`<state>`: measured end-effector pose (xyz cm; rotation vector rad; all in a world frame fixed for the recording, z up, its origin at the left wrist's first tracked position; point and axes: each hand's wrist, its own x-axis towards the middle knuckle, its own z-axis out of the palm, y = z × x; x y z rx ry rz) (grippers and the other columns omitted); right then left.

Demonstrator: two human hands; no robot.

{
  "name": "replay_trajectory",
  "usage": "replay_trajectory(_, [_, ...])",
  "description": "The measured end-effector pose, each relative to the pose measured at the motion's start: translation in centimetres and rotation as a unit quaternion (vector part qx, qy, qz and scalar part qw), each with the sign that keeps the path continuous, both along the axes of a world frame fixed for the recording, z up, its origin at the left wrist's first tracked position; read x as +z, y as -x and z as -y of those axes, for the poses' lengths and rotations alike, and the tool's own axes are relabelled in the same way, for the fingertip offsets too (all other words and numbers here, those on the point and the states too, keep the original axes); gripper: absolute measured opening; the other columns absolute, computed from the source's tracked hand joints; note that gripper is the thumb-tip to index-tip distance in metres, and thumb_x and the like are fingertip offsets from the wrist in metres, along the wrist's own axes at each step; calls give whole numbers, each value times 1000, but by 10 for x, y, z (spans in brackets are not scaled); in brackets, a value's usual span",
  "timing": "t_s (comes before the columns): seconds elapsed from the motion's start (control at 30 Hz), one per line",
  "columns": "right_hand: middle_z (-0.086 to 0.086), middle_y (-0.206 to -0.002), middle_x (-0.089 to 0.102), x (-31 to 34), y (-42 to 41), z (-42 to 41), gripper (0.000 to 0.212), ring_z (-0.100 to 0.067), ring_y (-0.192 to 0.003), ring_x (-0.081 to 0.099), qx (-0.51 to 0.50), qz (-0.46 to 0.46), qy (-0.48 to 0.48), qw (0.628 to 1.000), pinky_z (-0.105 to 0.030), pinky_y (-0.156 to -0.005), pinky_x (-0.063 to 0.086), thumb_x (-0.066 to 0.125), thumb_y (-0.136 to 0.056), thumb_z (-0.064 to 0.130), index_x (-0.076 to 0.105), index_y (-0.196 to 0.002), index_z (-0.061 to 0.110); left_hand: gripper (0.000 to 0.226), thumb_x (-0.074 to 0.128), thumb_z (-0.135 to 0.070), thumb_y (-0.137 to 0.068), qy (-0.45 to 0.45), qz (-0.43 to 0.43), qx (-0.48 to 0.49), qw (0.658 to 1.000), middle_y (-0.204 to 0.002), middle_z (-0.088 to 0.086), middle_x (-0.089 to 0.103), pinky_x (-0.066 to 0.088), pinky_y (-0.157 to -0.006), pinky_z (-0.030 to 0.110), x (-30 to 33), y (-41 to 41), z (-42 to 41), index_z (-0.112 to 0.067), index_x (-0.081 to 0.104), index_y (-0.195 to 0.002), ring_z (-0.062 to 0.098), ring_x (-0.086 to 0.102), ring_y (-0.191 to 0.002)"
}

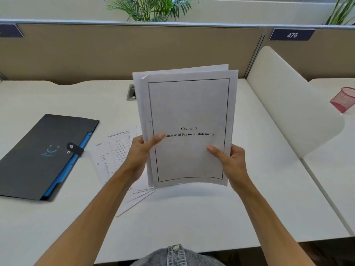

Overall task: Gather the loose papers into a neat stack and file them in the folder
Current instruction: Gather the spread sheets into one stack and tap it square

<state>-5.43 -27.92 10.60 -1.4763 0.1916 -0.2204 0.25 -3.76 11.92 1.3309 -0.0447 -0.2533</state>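
I hold a stack of white papers (188, 106) upright above the desk; its front sheet reads "Chapter 5, Analysis of Financial statements". My left hand (141, 150) grips the stack's left edge, thumb on the front sheet. My right hand (229, 160) grips the right edge the same way. The sheets' top edges are uneven. More loose papers (113, 150) lie fanned on the desk under and left of the stack, partly hidden by my left arm. A black folder (38, 156) with blue inner tabs and a snap strap lies closed at the left.
The white desk (192, 217) is bounded by a tan partition (115, 52) at the back and a white curved divider (288, 104) on the right. A grey cable port (131, 92) sits behind the stack. A red mesh bin (344, 99) stands on the neighbouring desk.
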Motion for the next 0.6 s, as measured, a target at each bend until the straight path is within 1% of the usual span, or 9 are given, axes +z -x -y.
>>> replay_trajectory(0.03, [3, -87, 79, 1, 2, -3, 15, -14, -78, 75, 5, 4, 6, 1000, -22, -66, 58, 75, -84, 12, 80, -81, 26, 34, 75, -28, -80, -4, 3, 12, 1000, -110, 11, 74, 56, -91, 45, -1, 1, 1, -10, 73, -109, 27, 70, -104])
replay_trajectory(0.1, [5, -83, 79, 1, 4, -9, 20, -10, -77, 74, 11, 9, 19, 1000, -20, -66, 57, 75, -84, 9, 80, -78, 27, 35, 77, -23, -76, 3, 6, 31, 1000, -109, 8, 75, 58, -84, 39, -4, 3, 2, -13, 72, -110, 26, 71, -102])
replay_trajectory(0.17, [5, -83, 78, 1, 6, -12, 18, -9, -76, 73, 15, 11, 33, 999, -20, -66, 56, 75, -84, 6, 79, -80, 23, 29, 74, -20, -79, 4, 17, 50, 999, -106, 3, 76, 59, -75, 31, -8, 5, 3, -19, 71, -108, 21, 72, -96])
replay_trajectory(0.23, [4, -84, 78, 1, 9, -16, 14, -9, -77, 72, 19, 11, 45, 999, -20, -67, 56, 76, -84, 8, 76, -84, 22, 23, 72, -17, -84, -10, 29, 65, 997, -101, -1, 77, 58, -71, 25, -12, 8, 3, -23, 71, -106, 18, 73, -91])
replay_trajectory(0.33, [2, -90, 78, 3, 12, -19, 12, -12, -82, 73, 15, 11, 59, 998, -22, -70, 58, 77, -84, 13, 75, -88, 24, 18, 73, -17, -84, -51, 48, 61, 996, -97, -2, 77, 58, -72, 27, -17, 12, 3, -23, 74, -100, 18, 73, -90])
replay_trajectory(0.43, [4, -85, 78, 8, 14, -22, 13, -10, -79, 73, 2, 17, 52, 999, -18, -67, 56, 77, -83, 13, 76, -81, 25, 21, 74, -16, -82, -66, 53, 61, 995, -95, 1, 77, 57, -74, 31, -19, 16, 5, -13, 75, -103, 21, 73, -89])
replay_trajectory(0.47, [5, -84, 78, 10, 14, -23, 13, -10, -78, 73, -1, 19, 51, 999, -18, -66, 56, 77, -83, 13, 76, -81, 25, 23, 75, -16, -82, -66, 55, 65, 994, -95, 1, 77, 57, -74, 31, -19, 16, 7, -12, 75, -104, 21, 73, -89])
replay_trajectory(0.6, [10, -83, 78, 20, 13, -24, 10, -8, -77, 74, -23, 34, 40, 998, -16, -64, 55, 77, -83, 15, 74, -85, 25, 15, 74, -17, -82, -57, 71, 78, 993, -90, -3, 77, 58, -66, 25, -9, 17, 13, -28, 77, -91, 18, 73, -82])
